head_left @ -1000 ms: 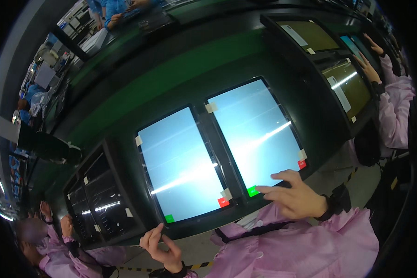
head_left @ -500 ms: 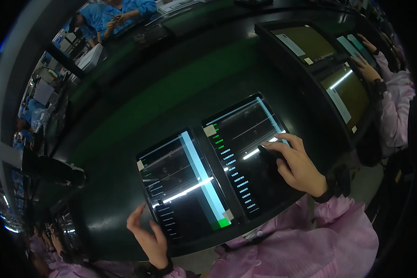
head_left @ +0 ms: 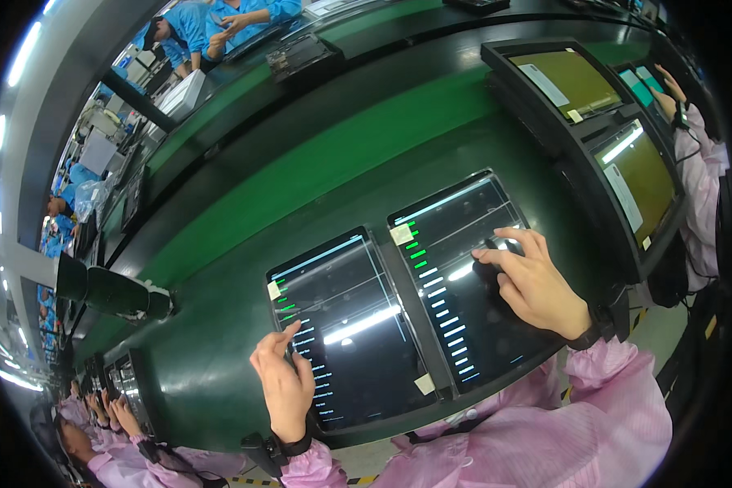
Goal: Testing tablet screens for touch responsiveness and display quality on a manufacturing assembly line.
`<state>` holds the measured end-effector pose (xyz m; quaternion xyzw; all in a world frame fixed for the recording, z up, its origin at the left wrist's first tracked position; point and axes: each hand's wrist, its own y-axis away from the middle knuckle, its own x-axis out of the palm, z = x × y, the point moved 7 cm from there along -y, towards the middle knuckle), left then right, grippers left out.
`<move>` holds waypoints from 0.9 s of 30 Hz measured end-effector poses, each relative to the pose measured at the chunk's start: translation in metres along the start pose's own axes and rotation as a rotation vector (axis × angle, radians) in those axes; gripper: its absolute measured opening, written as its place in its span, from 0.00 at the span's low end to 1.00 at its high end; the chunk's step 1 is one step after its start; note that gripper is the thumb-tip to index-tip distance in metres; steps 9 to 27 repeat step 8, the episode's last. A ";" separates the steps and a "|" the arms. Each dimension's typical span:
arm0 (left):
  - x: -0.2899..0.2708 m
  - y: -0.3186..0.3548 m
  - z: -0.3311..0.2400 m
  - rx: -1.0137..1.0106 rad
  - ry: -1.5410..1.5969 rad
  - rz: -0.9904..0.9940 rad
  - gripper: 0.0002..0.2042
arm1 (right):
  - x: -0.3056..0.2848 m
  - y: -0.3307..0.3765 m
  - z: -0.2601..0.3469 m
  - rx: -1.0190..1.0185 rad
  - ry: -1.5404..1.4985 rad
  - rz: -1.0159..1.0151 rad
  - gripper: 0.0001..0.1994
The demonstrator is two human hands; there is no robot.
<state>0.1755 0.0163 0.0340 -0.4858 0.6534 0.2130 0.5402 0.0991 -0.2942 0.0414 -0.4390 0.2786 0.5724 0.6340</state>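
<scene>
Two tablets lie side by side on a green bench in front of me, both lit and showing dark screens with lists of green and white lines. Over the lower left edge of the left tablet (head_left: 366, 358) is my left hand (head_left: 285, 390), its fingers apart and near the list, holding nothing. My right hand (head_left: 541, 289) hovers over or touches the right side of the right tablet (head_left: 455, 244); its index finger stretches over the glass and it grips nothing. Whether either fingertip presses the screen, I cannot tell. Small pale stickers sit on both tablets.
To the right stands a black tray (head_left: 545, 122) holding two yellowish-screened tablets, with a co-worker's hand (head_left: 667, 102) beyond. A dark cylinder (head_left: 114, 293) juts in at the left. Across the bench (head_left: 260, 183) are people in blue; more pink sleeves show at lower left.
My left hand has moved from beside the left tablet onto its list edge. That screen has lost its wide pale band and green block. My view has shifted slightly; the right hand stays over its tablet.
</scene>
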 end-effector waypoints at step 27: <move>-0.013 -0.030 0.016 -0.123 0.184 -0.066 0.21 | -0.012 -0.043 0.007 -0.128 -0.053 -0.062 0.23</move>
